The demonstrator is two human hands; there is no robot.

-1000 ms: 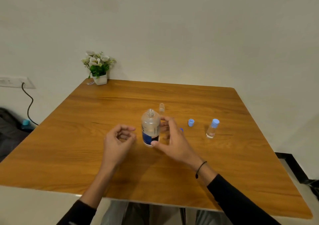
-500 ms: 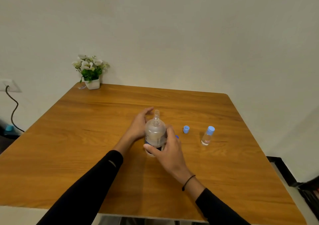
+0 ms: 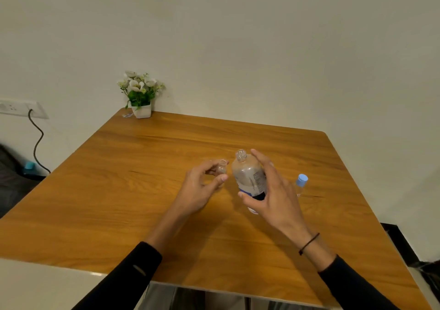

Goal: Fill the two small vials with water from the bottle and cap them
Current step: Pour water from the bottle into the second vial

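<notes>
Left hand (image 3: pixel 198 188) is pinching the open vial (image 3: pixel 222 168) upright; right hand (image 3: pixel 273 190) is gripping the uncapped bottle (image 3: pixel 250 178) just right of it, mouth tilting vial-ward. Capped vial (image 3: pixel 300 186) is standing on the worktop (image 3: pixel 119 202), far right.

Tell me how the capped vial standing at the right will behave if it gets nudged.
The capped vial looks tall and narrow on a small base, so it would probably tip rather than slide. Its round body suggests it would then roll across the smooth table. It seems light, so a brush from the right hand nearby might be enough.
</notes>
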